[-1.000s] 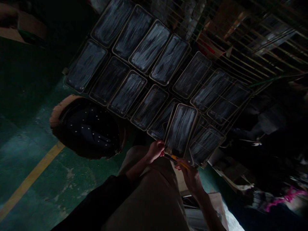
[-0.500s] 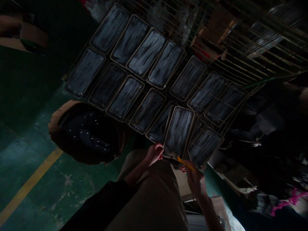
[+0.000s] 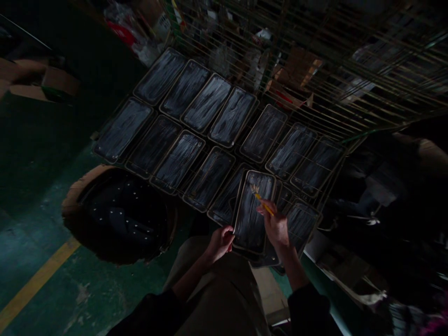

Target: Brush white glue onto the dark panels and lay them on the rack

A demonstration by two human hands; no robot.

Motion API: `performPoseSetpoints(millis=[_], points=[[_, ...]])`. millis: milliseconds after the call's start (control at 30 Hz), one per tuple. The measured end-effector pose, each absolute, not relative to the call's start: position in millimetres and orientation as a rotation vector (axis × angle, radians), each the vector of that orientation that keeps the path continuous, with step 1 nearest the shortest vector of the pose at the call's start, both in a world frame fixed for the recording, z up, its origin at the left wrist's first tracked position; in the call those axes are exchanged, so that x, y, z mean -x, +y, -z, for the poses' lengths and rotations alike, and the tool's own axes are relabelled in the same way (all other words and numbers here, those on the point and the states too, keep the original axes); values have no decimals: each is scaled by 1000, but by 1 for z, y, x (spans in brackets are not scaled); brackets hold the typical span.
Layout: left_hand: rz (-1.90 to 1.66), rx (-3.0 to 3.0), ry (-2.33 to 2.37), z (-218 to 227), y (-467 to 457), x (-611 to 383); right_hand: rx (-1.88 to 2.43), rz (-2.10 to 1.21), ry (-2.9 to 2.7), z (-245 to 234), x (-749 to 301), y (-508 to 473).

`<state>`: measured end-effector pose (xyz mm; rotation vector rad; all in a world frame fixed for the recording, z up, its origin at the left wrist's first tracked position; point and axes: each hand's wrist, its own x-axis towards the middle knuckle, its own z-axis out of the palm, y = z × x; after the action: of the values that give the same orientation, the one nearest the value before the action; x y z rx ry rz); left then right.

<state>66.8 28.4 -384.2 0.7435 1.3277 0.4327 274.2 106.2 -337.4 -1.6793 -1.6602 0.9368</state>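
Closed around a yellow-handled paintbrush [image 3: 265, 205], my right hand [image 3: 276, 227] is over the upper part of a dark rectangular plate [image 3: 250, 214]. The brush's pale bristles touch or hover just above the plate's streaky whitish surface; I cannot tell which. My left hand [image 3: 220, 242] pinches the lower left edge of this same plate. It has a light rim and lies partly over other plates near my knees. Beside it on the right is another streaked plate [image 3: 301, 221], partly hidden by my right forearm.
Several similar streaked plates [image 3: 163, 77] lie in rows on a wire rack. A torn-edged round cardboard container [image 3: 82, 184] with dark studded pieces [image 3: 122, 217] stands at left. Behind is a wire shelf [image 3: 329, 112] with bags and boxes. The green floor bears a yellow line [image 3: 42, 282].
My right hand has moved the paintbrush from the plate's near end up toward its far end. My left hand stays at the plate's edge. The view has shifted slightly.
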Motion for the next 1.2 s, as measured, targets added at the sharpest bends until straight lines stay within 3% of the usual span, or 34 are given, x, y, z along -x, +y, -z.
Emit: performPoseSetpoints(millis=[100, 333, 633, 833, 1067, 1200], points=[[-405, -758, 1339, 388, 28, -68, 1651, -1012, -1600, 329, -277, 106], [-394, -749, 1327, 386, 30, -67, 1674, -827, -1627, 342, -286, 143], [-346, -703, 1365, 388, 34, -67, 1642, -1163, -1624, 324, -237, 0], [-354, -712, 1345, 372, 42, -68, 1687, -1340, -1329, 319, -248, -14], [-324, -642, 1405, 382, 39, -73, 1798, -892, -1389, 334, -301, 58], [-363, -678, 1343, 384, 38, -69, 1839, -956, -1471, 330, -295, 38]])
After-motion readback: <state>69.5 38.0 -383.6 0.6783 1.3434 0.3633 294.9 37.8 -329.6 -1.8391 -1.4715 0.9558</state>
